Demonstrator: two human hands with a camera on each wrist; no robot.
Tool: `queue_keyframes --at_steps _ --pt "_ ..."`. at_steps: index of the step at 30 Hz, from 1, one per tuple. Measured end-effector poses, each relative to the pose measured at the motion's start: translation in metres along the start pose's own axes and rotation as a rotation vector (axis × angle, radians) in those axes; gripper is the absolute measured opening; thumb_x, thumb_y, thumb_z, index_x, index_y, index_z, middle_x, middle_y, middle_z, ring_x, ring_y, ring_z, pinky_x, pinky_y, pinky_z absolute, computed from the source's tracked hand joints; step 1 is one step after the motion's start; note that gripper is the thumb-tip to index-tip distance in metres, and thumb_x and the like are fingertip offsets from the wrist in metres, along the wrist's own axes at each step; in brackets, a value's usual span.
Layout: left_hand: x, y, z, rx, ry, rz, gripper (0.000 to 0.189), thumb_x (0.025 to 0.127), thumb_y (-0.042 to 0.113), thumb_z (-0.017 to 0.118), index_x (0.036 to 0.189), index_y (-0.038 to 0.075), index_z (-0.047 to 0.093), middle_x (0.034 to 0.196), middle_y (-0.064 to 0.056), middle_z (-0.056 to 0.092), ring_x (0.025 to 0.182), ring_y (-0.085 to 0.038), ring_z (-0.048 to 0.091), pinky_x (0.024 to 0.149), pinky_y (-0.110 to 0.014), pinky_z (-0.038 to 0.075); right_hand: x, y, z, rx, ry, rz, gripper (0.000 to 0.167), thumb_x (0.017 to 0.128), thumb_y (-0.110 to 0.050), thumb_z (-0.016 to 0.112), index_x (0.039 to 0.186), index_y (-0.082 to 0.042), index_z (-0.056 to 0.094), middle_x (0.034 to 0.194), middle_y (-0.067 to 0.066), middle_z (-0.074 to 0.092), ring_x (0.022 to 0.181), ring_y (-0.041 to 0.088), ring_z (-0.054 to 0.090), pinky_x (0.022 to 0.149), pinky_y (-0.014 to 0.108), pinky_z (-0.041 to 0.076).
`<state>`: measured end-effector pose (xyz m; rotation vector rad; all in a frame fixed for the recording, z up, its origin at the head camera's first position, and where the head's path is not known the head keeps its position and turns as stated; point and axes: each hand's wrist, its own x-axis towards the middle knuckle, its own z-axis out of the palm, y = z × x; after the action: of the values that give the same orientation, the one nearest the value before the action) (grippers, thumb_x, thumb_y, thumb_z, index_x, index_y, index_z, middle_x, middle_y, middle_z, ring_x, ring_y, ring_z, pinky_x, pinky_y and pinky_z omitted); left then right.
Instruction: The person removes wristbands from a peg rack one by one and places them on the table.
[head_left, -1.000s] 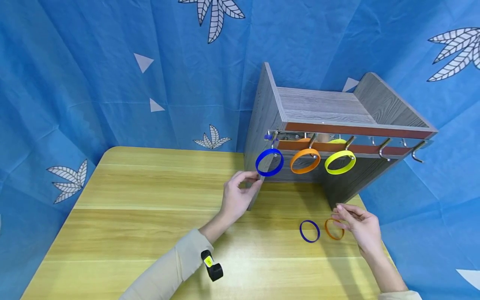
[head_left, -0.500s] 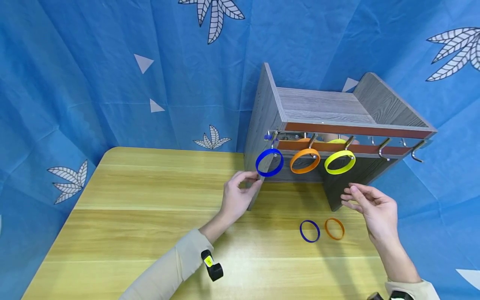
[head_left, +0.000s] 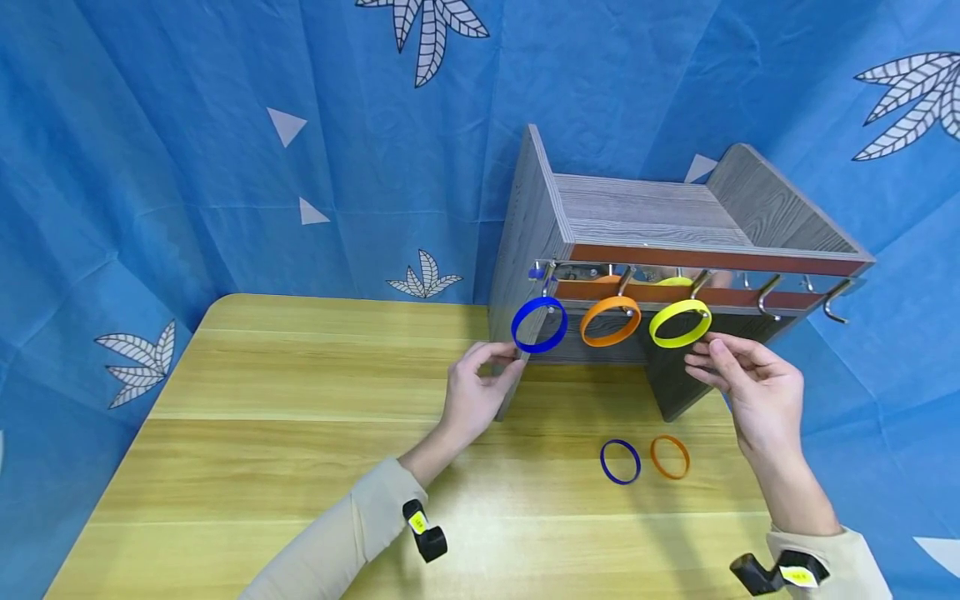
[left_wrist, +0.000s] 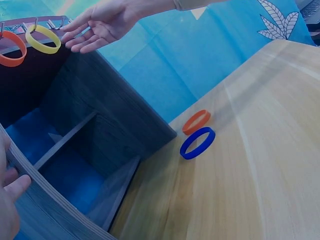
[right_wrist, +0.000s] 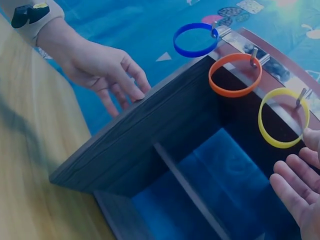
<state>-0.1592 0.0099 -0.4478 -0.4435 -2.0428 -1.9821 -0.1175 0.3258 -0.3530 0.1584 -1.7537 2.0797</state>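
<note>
My left hand (head_left: 475, 390) holds the front edge of the left side panel of a grey wooden hook rack (head_left: 645, 204), with thumb and fingertips at that edge. On the rack's hooks hang a blue wristband (head_left: 539, 325), an orange wristband (head_left: 611, 322) and a yellow wristband (head_left: 680, 324). Close to the yellow one is my right hand (head_left: 761, 396); its fingertips reach the band's lower right edge. In the right wrist view the thumb (right_wrist: 312, 139) overlaps that edge, while the other fingers lie loosely extended below. Two thin bands lie on the table, one blue (left_wrist: 198, 143), one orange (left_wrist: 196, 122).
Two bare metal hooks, the nearer one (head_left: 768, 298) and the outer one (head_left: 835, 302), stick out at the rack's right end. Under its shelf a divider (right_wrist: 190, 192) splits the space. The wooden table (head_left: 300, 417) meets blue patterned cloth (head_left: 225, 167) behind.
My right hand has risen from beside the orange band on the table up to the hanging yellow wristband. My left hand has stayed at the rack panel, and the bands have not moved.
</note>
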Motion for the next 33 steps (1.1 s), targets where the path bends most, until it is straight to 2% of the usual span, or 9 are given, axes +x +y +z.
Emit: queue_keyframes --at_steps 14,21,33 --pt "0.0 0.0 0.001 -0.006 0.002 -0.009 0.022 0.095 0.007 0.077 0.117 0.001 0.075 0.113 -0.017 0.073 0.105 -0.033 0.072 0.082 -0.023 0.068 0.01 0.005 0.018 0.111 0.147 -0.04 0.021 0.095 0.012 0.067 0.114 0.021 0.069 0.095 0.014 0.081 0.076 0.021 0.08 0.07 0.034 0.07" --pt "0.0 0.001 0.0 -0.008 0.002 -0.004 0.023 0.096 0.007 0.077 0.118 0.002 0.074 0.114 -0.017 0.073 0.106 -0.033 0.073 0.081 -0.023 0.068 0.011 0.007 0.022 0.2 0.142 -0.046 0.021 0.095 0.012 0.066 0.114 0.021 0.069 0.094 0.016 0.081 0.077 0.022 0.08 0.07 0.036 0.07" --pt "-0.001 0.0 0.0 -0.005 0.006 -0.008 0.022 0.096 0.008 0.077 0.117 0.003 0.075 0.114 -0.016 0.073 0.105 -0.032 0.073 0.079 -0.022 0.068 0.011 0.003 0.03 0.239 0.13 -0.031 0.019 0.096 0.01 0.065 0.113 0.019 0.071 0.091 0.017 0.08 0.08 0.021 0.079 0.069 0.034 0.07"
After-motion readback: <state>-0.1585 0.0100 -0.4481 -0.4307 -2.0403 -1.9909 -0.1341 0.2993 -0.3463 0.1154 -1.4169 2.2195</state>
